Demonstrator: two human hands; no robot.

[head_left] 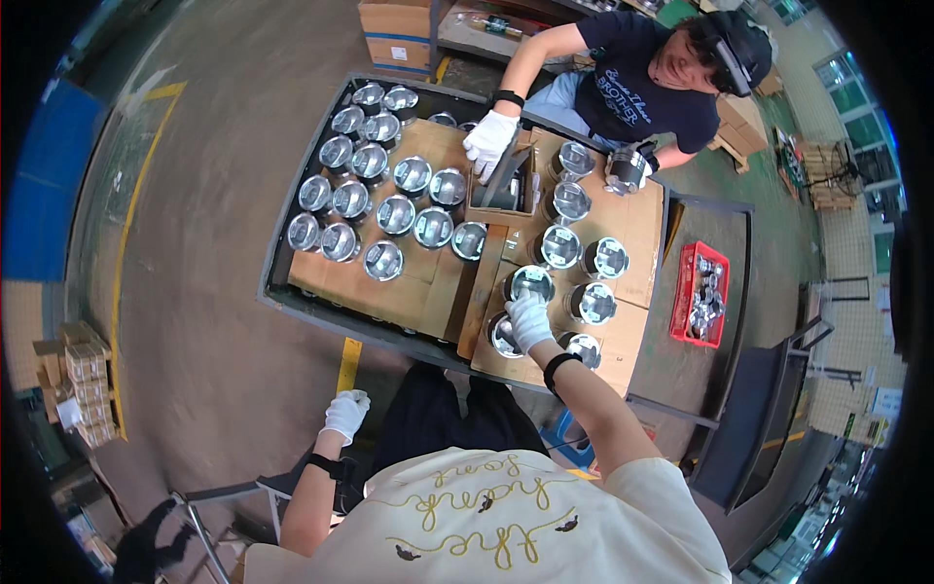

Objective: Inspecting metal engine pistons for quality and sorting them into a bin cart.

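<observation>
My right hand (528, 321), in a white glove, is closed on the near edge of a piston (531, 282) standing on the cardboard sheet (629, 336). The piston has a shiny silver top and a dark side; my fingers hide part of it. Just left of my right wrist stands another piston (504, 338), and to its right another (592, 303). My left hand (345, 417), also gloved, hangs away from the cart with curled fingers and nothing visible in them.
Several pistons (396, 214) stand on the left half of the dark-framed cart (389, 338). Across it, a co-worker's gloved hand (491, 144) reaches by an open cardboard box (499, 216); the other holds a piston (625, 170). A red crate (679, 316) of metal parts lies right.
</observation>
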